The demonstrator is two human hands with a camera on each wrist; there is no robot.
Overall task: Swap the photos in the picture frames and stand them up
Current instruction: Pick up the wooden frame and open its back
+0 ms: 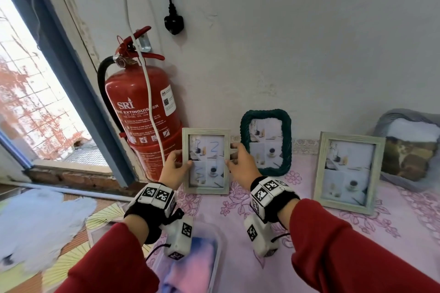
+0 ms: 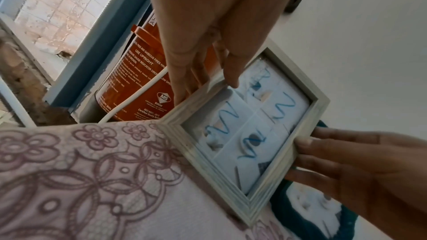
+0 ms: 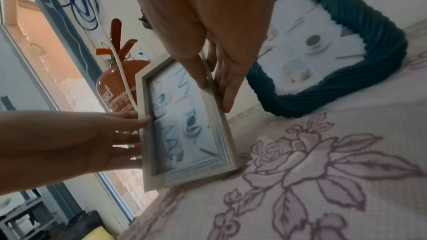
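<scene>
Pale wooden frame [image 1: 206, 161] held upright at left end of floral tablecloth [image 1: 309, 257], bottom edge on cloth. Left hand [image 1: 175, 166] pinched on left rail, thumb in front. Right hand [image 1: 241, 166] pinched on right rail. Scribbled photo [image 2: 251, 130] seen inside. Teal frame [image 1: 266, 141] just behind; second pale frame [image 1: 348, 172] well right. Fire extinguisher [image 1: 140, 107] beside left hand.

Home room (floral tablecloth [image 1: 297, 233], cushion [image 1: 409, 150])

The grey frame [image 1: 414, 147] at the far right is cut off by the head view's edge, and the pale frame's [image 1: 206, 160] back stays hidden.
</scene>
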